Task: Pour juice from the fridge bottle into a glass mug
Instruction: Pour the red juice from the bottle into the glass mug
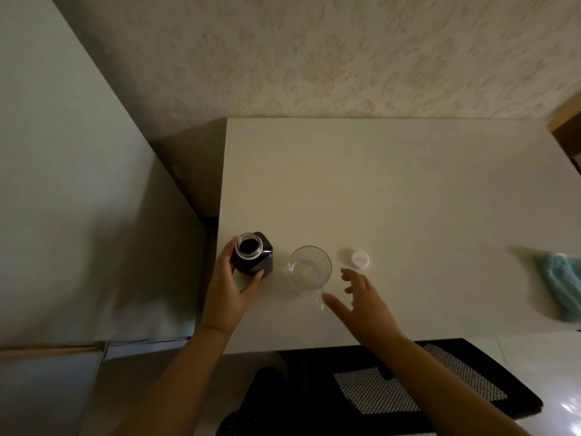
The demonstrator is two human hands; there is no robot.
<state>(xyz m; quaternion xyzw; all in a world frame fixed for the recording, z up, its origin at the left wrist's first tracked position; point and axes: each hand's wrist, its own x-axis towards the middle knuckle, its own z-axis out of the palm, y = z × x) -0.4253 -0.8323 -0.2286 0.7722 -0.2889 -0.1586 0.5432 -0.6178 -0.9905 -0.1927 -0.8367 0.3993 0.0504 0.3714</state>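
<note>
A square bottle of dark juice stands upright and uncapped near the table's left edge. My left hand grips it from the left, thumb at the front and fingers round the far side. To its right stands an empty glass mug, its handle pointing toward me. The white bottle cap lies on the table just right of the mug. My right hand hovers with spread fingers beside the mug's handle, just below the cap, holding nothing.
The white table stands against a patterned wall. A pale fridge stands close to the table's left side. A teal cloth lies at the table's right edge. A black mesh chair sits under the near edge.
</note>
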